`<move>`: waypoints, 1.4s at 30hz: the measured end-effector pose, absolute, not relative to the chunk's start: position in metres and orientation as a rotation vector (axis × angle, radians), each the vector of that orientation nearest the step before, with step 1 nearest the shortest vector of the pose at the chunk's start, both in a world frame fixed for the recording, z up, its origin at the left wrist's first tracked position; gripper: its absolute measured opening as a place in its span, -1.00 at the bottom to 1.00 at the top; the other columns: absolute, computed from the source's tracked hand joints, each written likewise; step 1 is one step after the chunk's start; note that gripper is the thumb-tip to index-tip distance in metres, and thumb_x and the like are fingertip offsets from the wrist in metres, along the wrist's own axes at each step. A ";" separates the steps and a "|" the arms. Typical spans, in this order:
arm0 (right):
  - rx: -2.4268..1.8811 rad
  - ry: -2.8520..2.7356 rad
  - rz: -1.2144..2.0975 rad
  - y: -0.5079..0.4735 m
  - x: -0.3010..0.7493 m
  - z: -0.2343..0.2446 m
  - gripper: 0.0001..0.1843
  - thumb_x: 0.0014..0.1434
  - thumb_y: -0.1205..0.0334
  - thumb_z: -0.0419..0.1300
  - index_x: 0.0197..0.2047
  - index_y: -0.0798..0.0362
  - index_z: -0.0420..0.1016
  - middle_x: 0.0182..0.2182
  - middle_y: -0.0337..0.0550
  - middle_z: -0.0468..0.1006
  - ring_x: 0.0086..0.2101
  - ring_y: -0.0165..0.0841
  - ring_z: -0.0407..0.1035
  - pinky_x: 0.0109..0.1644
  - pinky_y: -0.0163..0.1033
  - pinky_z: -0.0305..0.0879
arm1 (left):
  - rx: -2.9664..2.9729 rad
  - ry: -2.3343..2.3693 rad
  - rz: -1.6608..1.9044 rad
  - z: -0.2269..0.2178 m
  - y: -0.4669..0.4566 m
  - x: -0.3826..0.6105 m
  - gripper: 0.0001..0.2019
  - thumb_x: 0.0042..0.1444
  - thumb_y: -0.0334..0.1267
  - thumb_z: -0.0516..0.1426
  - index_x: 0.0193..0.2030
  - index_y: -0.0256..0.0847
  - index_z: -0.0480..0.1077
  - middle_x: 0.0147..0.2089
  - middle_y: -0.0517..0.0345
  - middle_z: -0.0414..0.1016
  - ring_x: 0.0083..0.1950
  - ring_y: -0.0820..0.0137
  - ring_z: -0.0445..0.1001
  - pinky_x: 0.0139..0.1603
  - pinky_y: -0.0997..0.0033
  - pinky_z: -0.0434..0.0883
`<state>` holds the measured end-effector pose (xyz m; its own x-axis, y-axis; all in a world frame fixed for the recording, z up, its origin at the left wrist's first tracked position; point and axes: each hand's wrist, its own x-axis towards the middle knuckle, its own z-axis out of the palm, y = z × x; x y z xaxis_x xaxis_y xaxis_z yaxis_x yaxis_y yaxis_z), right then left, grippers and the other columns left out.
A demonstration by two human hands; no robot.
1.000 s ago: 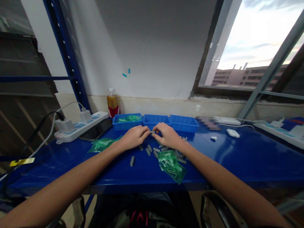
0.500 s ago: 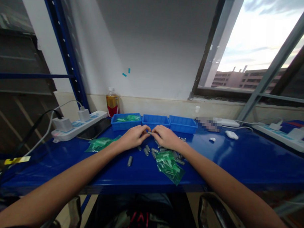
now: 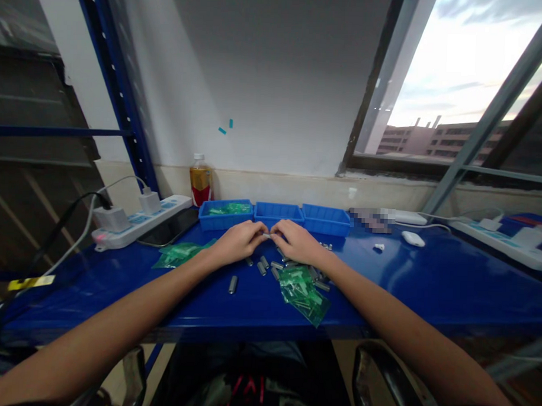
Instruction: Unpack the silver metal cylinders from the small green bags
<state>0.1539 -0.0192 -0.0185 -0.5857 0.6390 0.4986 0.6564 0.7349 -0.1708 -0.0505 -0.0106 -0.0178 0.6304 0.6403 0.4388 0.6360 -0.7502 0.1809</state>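
My left hand (image 3: 242, 240) and my right hand (image 3: 295, 240) meet over the middle of the blue table, fingertips pinched. Between them they hold a small metal cylinder (image 3: 267, 235), mostly covered by the fingers. Below the hands lie several loose metal cylinders (image 3: 263, 265), and one more cylinder (image 3: 233, 284) lies apart, nearer the front edge. A green plastic bag (image 3: 304, 294) with thin metal pieces inside rests under my right wrist. Beside my left wrist is another green bag (image 3: 180, 255).
Three blue bins stand along the back: the left bin (image 3: 226, 224) holds green bags. A drink bottle (image 3: 201, 181) is behind it. At left are a power strip (image 3: 137, 225) and a phone (image 3: 170, 228). A white earbud case (image 3: 412, 239) and another power strip (image 3: 505, 244) are at right.
Both hands stay together in nearly the same place, with the small cylinder still between the fingertips. The whole view has shifted very slightly.
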 end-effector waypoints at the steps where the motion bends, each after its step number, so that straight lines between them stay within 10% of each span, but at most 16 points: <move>1: -0.979 -2.410 -0.053 -0.019 0.154 -0.018 -0.83 0.28 0.23 0.00 -0.23 0.11 0.37 -0.31 -0.09 0.43 -0.25 -0.32 0.28 -0.12 -0.21 0.19 | 2.820 1.093 0.787 -0.018 -0.010 -0.051 -0.84 0.24 -0.23 0.00 -0.14 -0.21 0.33 -0.24 0.07 0.48 -0.20 0.32 0.43 -0.17 0.37 0.32; 33: -0.916 -2.353 -0.124 -0.019 0.154 -0.020 -0.87 0.23 0.23 0.08 -0.29 0.10 0.38 -0.36 -0.11 0.43 -0.28 -0.33 0.27 -0.16 -0.21 0.19 | 2.794 1.058 0.758 -0.016 -0.014 -0.052 -0.76 0.21 -0.14 0.04 -0.05 -0.20 0.29 -0.26 0.11 0.48 -0.20 0.30 0.43 -0.18 0.36 0.32; 42: -0.903 -2.372 -0.176 -0.020 0.153 -0.019 -0.88 0.21 0.25 0.10 -0.24 0.11 0.39 -0.33 -0.09 0.44 -0.26 -0.31 0.27 -0.14 -0.20 0.20 | 2.844 1.172 0.488 -0.009 -0.019 -0.047 -0.65 0.34 -0.16 -0.20 -0.21 -0.19 0.35 -0.29 0.09 0.50 -0.22 0.31 0.46 -0.15 0.35 0.31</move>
<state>0.1533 -0.0199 -0.0194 -0.5969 0.5657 0.5690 0.6436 0.7610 -0.0815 -0.0472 -0.0191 -0.0089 0.6678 0.6913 0.2758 0.6828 -0.7165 0.1427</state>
